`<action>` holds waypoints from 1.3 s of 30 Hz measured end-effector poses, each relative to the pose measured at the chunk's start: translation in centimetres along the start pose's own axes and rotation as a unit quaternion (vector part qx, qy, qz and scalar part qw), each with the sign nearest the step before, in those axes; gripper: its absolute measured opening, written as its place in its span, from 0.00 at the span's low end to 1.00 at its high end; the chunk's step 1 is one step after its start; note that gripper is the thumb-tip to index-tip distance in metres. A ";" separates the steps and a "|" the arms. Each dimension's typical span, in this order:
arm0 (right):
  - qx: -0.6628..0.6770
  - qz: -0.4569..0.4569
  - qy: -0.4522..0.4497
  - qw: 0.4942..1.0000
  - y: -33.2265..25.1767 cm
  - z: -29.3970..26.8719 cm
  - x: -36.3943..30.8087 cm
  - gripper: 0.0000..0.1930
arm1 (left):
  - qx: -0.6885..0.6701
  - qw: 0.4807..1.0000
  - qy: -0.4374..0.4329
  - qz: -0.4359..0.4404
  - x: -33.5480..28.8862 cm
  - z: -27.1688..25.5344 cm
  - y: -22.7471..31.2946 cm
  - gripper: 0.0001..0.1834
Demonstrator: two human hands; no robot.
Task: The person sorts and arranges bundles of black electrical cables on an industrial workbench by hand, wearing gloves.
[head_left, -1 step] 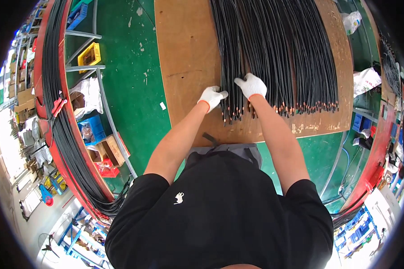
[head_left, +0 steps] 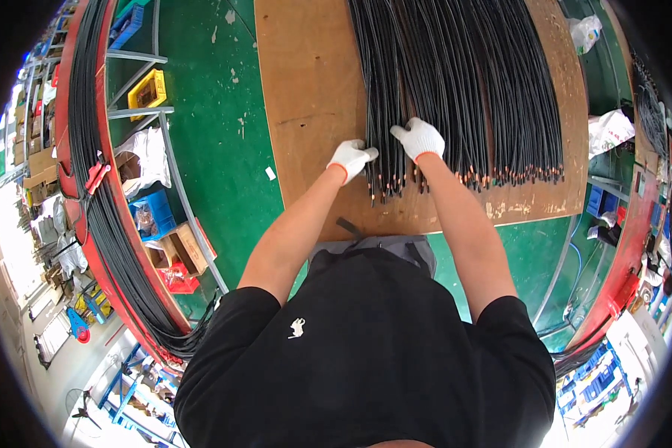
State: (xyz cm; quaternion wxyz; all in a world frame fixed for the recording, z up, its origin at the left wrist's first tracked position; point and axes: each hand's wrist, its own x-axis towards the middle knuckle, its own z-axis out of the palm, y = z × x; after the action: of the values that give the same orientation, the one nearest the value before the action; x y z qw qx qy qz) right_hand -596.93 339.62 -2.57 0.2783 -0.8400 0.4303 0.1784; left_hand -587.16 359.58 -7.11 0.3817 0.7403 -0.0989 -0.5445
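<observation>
Currently, leftmost black cables (head_left: 386,104) flanked by left hand (head_left: 351,159), right hand (head_left: 421,140) (neither clearly nearer) | long axis toward tabletop's (head_left: 302,89) near edge | finger pinch not discernible

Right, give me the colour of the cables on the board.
The cables are black, coppery near the visible ends; the head view shows it best.
</observation>
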 end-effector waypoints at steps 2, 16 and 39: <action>-0.014 0.001 0.004 1.000 1.2 0.2 0.6 0.27 | -0.041 0.999 -0.021 -0.012 -0.3 0.0 0.6 0.22; -0.107 -0.038 -0.044 0.993 -0.4 1.9 -1.7 0.23 | -0.048 0.997 -0.045 -0.050 -0.2 -0.1 1.0 0.23; -0.101 -0.051 -0.040 0.993 -0.6 0.1 -2.8 0.21 | -0.031 0.999 0.001 -0.024 -1.2 0.9 1.2 0.21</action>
State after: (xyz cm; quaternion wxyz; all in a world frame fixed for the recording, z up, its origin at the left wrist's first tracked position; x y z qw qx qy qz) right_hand -597.98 341.72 -0.94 0.2181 -0.8766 0.3555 0.2400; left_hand -588.09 359.04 -5.48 0.3915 0.7308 -0.0636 -0.5555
